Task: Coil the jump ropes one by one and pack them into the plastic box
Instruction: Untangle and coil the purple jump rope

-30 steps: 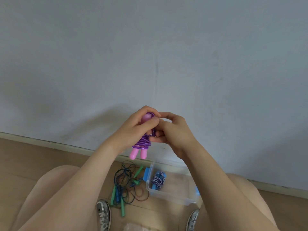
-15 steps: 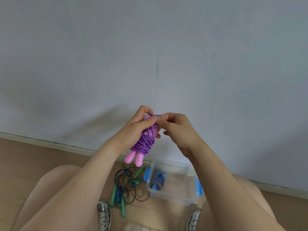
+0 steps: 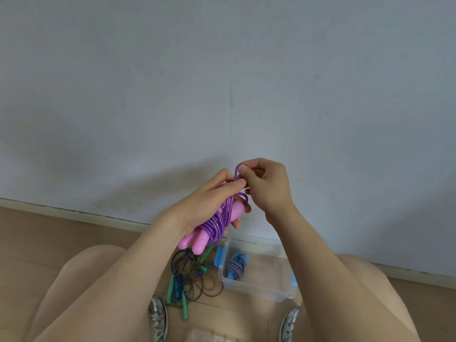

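My left hand (image 3: 206, 206) grips a purple jump rope (image 3: 217, 224) wound around its two pink handles, held tilted above the floor. My right hand (image 3: 267, 186) pinches a loop of the purple cord and holds it up above the bundle. Below stands a clear plastic box (image 3: 259, 290) with blue latches, holding a coiled blue-and-white striped rope (image 3: 237, 265). To the left of the box, a tangle of loose ropes (image 3: 190, 277) with green and blue handles lies on the wooden floor.
A grey wall (image 3: 222, 82) rises just behind the box, with a pale skirting board along its foot. My knees frame the scene on both sides and my two shoes (image 3: 158, 317) sit at the bottom. A bit of clear plastic shows at the lower edge.
The right hand has drawn a loop of purple cord up and away from the bundle. The left hand has tilted the bundle so the pink handles point down-left.
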A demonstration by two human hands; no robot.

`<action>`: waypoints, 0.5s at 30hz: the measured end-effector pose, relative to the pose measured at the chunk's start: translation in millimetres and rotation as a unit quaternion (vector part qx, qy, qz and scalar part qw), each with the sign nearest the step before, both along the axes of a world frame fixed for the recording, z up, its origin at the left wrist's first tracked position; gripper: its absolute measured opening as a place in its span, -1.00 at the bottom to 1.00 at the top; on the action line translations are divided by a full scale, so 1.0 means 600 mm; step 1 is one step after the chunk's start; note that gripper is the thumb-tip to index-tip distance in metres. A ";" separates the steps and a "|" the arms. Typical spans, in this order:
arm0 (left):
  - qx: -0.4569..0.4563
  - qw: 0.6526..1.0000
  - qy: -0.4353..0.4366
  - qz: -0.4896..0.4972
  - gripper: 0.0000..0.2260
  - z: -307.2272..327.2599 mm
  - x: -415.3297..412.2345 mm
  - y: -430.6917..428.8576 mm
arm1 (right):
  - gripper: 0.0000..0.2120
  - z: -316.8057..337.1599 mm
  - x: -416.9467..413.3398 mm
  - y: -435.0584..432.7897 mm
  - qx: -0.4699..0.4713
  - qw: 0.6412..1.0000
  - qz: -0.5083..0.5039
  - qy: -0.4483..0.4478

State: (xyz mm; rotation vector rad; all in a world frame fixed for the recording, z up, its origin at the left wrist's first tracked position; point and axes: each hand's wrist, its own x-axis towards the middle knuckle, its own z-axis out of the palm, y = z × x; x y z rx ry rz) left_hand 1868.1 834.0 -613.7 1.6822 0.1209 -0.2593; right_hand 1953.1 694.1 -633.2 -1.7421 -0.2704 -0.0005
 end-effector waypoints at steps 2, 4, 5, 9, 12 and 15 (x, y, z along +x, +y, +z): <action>-0.009 1.000 0.023 -0.008 -0.69 -0.002 0.000 0.003 | -0.90 -0.002 -0.001 0.003 -0.067 0.993 -0.024 -0.093; -0.024 0.999 0.023 0.001 -0.74 -0.006 0.002 0.008 | -0.87 -0.001 -0.008 0.007 -0.074 0.988 -0.030 -0.134; -0.034 0.999 0.015 0.018 -0.77 -0.010 0.006 0.009 | -0.85 -0.003 -0.010 0.009 -0.070 0.989 -0.030 -0.130; -0.034 0.989 -0.034 0.141 -0.82 -0.044 0.032 0.008 | -0.65 -0.014 -0.019 0.003 -0.064 0.995 -0.007 0.078; -0.043 0.977 -0.014 0.208 -0.80 -0.068 0.049 -0.005 | -0.63 -0.015 -0.043 -0.003 -0.045 0.947 0.154 0.278; -0.020 0.979 0.019 0.201 -0.73 -0.084 0.061 -0.013 | -0.72 -0.043 -0.052 -0.004 -0.098 0.956 0.186 0.206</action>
